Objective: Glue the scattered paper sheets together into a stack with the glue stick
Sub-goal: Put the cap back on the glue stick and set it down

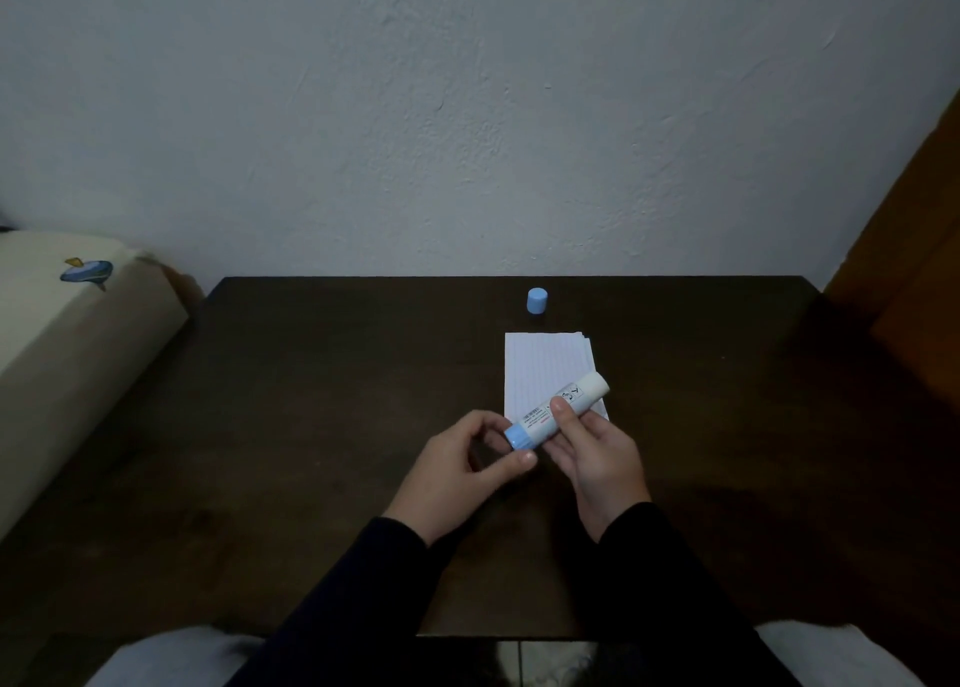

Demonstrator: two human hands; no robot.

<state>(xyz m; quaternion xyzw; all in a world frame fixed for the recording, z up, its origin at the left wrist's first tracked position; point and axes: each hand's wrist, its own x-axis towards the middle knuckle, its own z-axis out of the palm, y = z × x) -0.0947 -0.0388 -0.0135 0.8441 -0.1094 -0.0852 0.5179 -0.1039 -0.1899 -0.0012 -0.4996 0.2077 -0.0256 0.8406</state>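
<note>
Dark brown wooden table (pixel 322 426); a white stack of paper sheets (pixel 545 369) with faint ruled lines; white glue stick (pixel 558 416) with a light blue base and printed label — its light blue cap (pixel 537 301) matches; black sleeves (pixel 363 582); cream cushion (pixel 62 353) — blue-and-yellow motif

Glue stick (pixel 556 417): white tube, printed label, light blue twist base, uncapped. Lies nearly level above the surface (pixel 322 426), base end pointing to 8 o'clock, open end to 2 o'clock, over the near edge of the paper. Paper stack (pixel 545 369): white lined sheets, flat on the surface, edges slightly uneven at the far right corner. Cap (pixel 537 301): light blue, standing upright on the surface at 12 o'clock from the stack, just apart from it.
</note>
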